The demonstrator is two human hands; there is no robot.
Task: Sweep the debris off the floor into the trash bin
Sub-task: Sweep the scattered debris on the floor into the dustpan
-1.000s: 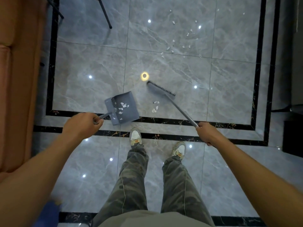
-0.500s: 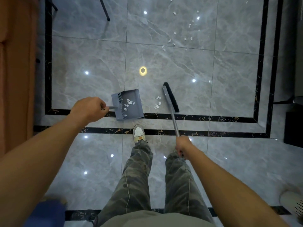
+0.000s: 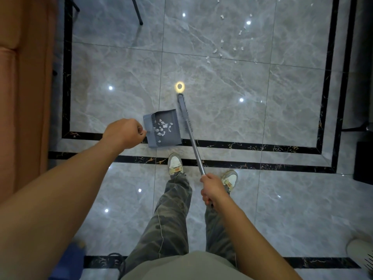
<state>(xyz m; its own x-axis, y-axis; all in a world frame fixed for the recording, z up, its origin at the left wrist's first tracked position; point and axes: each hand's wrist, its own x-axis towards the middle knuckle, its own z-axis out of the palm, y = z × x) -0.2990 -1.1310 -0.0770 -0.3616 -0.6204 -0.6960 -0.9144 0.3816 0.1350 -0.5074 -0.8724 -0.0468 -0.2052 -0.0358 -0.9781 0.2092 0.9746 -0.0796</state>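
My left hand (image 3: 125, 133) grips the short handle of a grey dustpan (image 3: 163, 128) resting on the grey marble floor, its open mouth facing right. Several white paper scraps (image 3: 162, 127) lie inside the pan. My right hand (image 3: 212, 188) holds the metal handle of a broom (image 3: 193, 144); its brush head (image 3: 184, 112) lies against the pan's open edge. More white debris (image 3: 228, 47) is scattered on the floor far ahead to the right. The trash bin is out of sight.
An orange sofa (image 3: 22, 98) runs along the left edge. A black stand leg (image 3: 137, 11) stands at the far top. Dark furniture (image 3: 363, 98) fills the right edge, with a white object (image 3: 361, 253) at lower right. My two feet (image 3: 175, 164) stand on the black tile border.
The broom swept left against the dustpan, and the small pile of scraps that lay beside the pan is now inside it. My right hand moved inward toward my legs.
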